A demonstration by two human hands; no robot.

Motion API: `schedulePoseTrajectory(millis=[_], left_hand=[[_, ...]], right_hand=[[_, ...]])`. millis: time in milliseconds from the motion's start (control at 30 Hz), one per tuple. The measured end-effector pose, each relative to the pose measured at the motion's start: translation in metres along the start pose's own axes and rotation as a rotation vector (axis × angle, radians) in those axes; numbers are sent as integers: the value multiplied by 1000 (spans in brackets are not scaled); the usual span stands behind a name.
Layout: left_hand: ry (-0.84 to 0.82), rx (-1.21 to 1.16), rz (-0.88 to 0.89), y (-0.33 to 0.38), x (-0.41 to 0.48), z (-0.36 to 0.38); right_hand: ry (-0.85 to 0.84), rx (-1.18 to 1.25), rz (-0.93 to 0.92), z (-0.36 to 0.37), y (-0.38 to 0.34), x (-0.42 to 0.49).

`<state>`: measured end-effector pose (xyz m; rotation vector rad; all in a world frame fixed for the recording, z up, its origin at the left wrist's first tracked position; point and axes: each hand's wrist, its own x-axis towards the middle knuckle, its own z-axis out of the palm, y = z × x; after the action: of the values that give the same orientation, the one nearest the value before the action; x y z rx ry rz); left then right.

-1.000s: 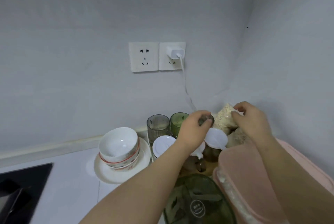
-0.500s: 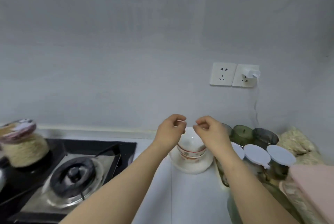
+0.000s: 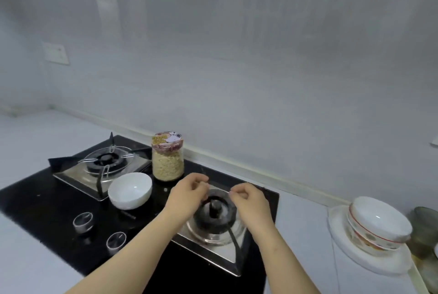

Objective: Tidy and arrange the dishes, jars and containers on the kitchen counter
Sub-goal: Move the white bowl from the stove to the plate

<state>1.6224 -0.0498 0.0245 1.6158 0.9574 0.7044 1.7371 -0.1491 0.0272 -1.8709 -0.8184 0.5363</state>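
Fingers (image 3: 200,179) on our left hand (image 3: 187,195) and on our right hand (image 3: 251,203) are loosely curled and grasp nothing that we can see. Both hands hover side by side over the right burner (image 3: 214,210) of the black stove (image 3: 47,201). We judge the next thing to tidy is either the grain jar (image 3: 168,158), upright with its patterned lid on, standing on the stove glass between the two burners just beyond our left hand, or the white bowl (image 3: 130,190) just beside it and nearer us. For the jar, we should wrap one hand round its body rather than lift by the lid, which may not be tight, and keep it upright. The bowl should lift cleanly by its rim. Both likely belong off the stove, on the table (image 3: 303,234) to the right, where stacked bowls (image 3: 379,225) sit on a white plate (image 3: 343,244) and a greenish glass (image 3: 426,225) shows at the frame edge. The wire supports of the left burner (image 3: 104,161) stand close to the bowl, and two knobs (image 3: 83,221) sit near the stove front, so we should carry things over these rather than drag them across.
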Motion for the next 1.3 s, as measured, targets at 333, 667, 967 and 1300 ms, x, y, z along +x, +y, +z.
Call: schedulePoseTrajectory(millis=[333,667,967,1300], left_hand=[[295,857,196,-66,34,-98],[132,923,-246,-101,90,-131],[122,875,-301,-110,98,-133],[-7,194,-290,-114,85,-160]], right_hand=[[-100,-294,-2,113,-11,25],[-173,-399,-32,158,-11,50],[-186,-249,-40,175,-11,59],[-314,-342,57,203,-23,68]])
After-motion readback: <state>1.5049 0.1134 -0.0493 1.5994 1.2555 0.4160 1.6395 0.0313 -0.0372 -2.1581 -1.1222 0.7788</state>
